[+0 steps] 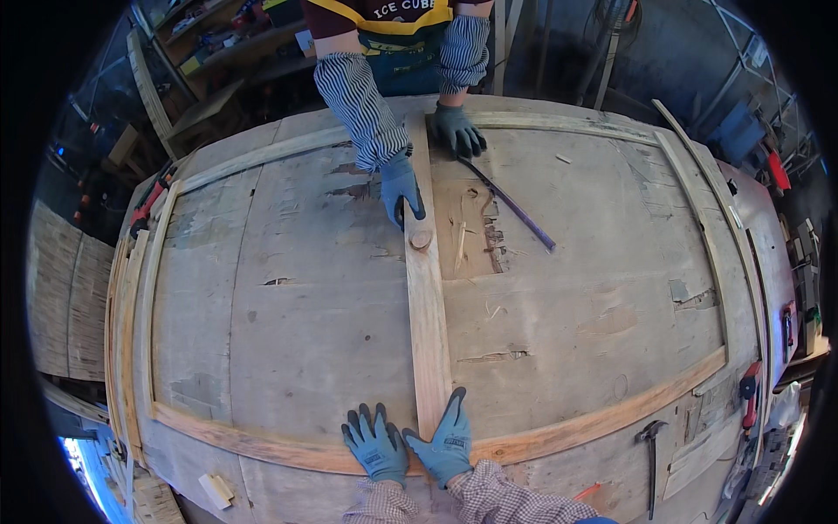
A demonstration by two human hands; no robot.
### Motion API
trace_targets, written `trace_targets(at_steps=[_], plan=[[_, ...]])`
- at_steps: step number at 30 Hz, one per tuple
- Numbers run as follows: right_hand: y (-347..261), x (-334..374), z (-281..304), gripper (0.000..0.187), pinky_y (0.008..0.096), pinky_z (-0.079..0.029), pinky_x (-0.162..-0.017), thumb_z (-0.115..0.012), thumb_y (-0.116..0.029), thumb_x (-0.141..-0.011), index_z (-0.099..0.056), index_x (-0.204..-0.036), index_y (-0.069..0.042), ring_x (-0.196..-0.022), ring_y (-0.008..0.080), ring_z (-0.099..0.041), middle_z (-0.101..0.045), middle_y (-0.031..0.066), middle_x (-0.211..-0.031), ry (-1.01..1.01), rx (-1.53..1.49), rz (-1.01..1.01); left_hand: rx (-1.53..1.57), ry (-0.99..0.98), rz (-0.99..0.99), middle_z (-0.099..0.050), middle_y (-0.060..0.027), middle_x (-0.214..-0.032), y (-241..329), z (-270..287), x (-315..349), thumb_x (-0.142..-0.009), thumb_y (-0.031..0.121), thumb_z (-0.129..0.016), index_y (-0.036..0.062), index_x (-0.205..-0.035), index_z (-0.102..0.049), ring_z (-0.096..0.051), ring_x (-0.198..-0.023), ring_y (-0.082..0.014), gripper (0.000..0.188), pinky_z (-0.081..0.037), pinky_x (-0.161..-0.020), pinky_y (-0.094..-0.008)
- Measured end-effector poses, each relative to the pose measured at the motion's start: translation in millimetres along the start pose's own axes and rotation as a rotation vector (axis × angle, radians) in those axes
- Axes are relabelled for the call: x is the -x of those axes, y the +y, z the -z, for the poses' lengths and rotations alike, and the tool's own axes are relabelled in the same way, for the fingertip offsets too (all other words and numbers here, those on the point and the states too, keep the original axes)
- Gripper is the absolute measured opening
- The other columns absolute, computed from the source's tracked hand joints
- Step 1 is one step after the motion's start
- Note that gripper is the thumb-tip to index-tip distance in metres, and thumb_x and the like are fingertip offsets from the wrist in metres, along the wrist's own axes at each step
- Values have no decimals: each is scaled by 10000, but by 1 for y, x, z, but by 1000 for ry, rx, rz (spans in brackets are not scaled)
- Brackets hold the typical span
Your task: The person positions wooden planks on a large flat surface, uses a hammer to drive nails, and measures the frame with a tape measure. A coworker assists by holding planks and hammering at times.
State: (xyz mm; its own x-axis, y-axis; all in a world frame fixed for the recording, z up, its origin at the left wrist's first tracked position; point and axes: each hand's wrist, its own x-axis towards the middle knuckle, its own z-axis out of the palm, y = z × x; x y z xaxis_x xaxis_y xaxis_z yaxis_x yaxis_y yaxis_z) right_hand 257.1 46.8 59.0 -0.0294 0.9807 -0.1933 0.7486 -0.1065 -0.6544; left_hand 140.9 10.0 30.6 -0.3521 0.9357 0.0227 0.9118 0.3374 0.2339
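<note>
A wooden frame of narrow strips lies on the worn board surface, and a wooden plank [426, 306] crosses its middle from far to near. My left hand [377, 444], in a blue and black glove, lies with fingers spread over the frame's near rail [262, 444], just left of the plank. Around the plank's near end, my right hand [443, 445] has its thumb at the left edge and fingers along the right edge. Opposite me, a co-worker's gloved hand [400, 188] is on the plank's far part. Their other hand [459, 131] rests by a dark pry bar [519, 205].
A hammer [651, 463] lies at the near right, with a red and black tool [749, 393] beyond it. Another red tool [153, 199] sits at the far left. Loose strips [127, 332] line the left edge. A small wood block [216, 491] is at the near left.
</note>
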Motion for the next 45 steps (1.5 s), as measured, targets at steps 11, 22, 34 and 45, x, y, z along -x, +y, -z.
trace_targets(at_steps=[11, 22, 34, 45], plan=[[-6, -11, 47, 1195, 446, -465, -852, -749, -356, -635, 66, -1445, -28, -1007, 428, -531, -361, 283, -1252, -270, -124, -210, -1, 8, -11, -392, -170, -1379, -2, 1, 0, -838, 158, -516, 106, -1281, -490, -297, -1307, -379, 447, -168, -1081, -542], [46, -26, 101, 1179, 444, -476, -819, -756, -365, -635, 27, -1448, -23, -970, 421, -543, -397, 280, -1200, -272, -70, -83, 1, -7, -11, -385, -165, -1382, -3, 1, 1, -832, 163, -526, 104, -1282, -494, -287, -1312, -379, 455, -165, -1078, -553], [130, -61, 149, 1180, 451, -473, -830, -762, -358, -613, 5, -1459, -58, -974, 421, -559, -410, 270, -1226, -282, 52, 27, -15, -71, 20, -373, -162, -1392, -2, 1, 1, -846, 169, -514, 106, -1301, -478, -263, -1327, -375, 460, -147, -1087, -545], [146, -65, 173, 1177, 441, -449, -874, -776, -300, -598, -13, -1458, -47, -1030, 414, -508, -413, 266, -1205, -185, 66, 107, 10, -15, -14, -405, -158, -1371, 1, 8, -2, -827, 141, -528, 111, -1288, -489, -295, -1307, -385, 464, -174, -1082, -536]])
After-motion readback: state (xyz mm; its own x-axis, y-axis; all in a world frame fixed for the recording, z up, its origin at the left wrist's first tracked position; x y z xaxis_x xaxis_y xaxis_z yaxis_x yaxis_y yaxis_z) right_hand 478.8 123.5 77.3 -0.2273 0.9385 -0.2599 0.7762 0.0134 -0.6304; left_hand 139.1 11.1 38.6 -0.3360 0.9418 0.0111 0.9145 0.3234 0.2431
